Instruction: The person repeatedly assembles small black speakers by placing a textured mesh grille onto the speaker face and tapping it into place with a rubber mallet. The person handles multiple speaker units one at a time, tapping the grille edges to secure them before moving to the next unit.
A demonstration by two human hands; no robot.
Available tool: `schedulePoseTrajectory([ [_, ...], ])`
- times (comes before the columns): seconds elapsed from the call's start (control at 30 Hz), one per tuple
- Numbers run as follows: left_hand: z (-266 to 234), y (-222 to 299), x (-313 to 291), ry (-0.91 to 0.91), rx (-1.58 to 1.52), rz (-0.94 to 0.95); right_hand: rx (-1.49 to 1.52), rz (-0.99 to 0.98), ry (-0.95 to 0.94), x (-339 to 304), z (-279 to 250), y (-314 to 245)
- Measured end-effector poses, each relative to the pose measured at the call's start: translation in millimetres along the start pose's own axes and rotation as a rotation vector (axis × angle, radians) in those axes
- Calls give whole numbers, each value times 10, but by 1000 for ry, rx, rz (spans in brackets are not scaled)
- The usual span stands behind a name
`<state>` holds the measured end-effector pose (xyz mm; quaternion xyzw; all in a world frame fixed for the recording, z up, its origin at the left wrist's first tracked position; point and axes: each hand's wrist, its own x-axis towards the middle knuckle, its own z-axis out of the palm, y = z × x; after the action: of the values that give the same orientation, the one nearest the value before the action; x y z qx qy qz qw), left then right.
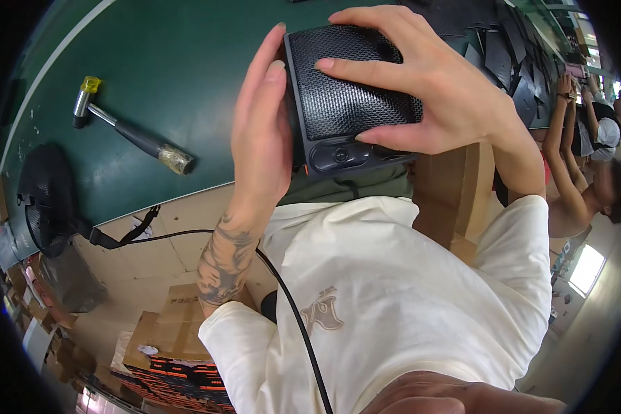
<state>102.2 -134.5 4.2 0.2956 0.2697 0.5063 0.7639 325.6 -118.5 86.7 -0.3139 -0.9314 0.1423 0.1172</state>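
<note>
A black box-shaped speaker (352,90) with a curved, textured mesh front stands at the near edge of the green table. A smooth panel with a round button runs along its lower edge, and a bit of orange shows at the lower left corner. My left hand (262,131) lies along its left side, fingers straight and together against the wall. Across the mesh, my right hand (428,83) spreads its fingers, the thumb near the button panel. Between them the two hands hold the speaker; its underside is hidden.
On the green table (179,48) lies a mallet (134,134) with a yellow face and a dark handle. A black mesh item with straps (48,193) sits at the left edge. Black sheet pieces (504,58) are piled far right. Cardboard boxes (176,324) stand below; other people work at right.
</note>
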Motion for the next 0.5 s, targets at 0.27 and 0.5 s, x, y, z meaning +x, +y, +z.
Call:
schedulePoseTrajectory([
  [0.27, -11, -64, 13, -27, -55, -17, 26, 16, -15, 11, -6, -1],
  [0.5, 11, -73, 16, 3, 124, 33, 53, -23, 41, -1, 78, 76],
])
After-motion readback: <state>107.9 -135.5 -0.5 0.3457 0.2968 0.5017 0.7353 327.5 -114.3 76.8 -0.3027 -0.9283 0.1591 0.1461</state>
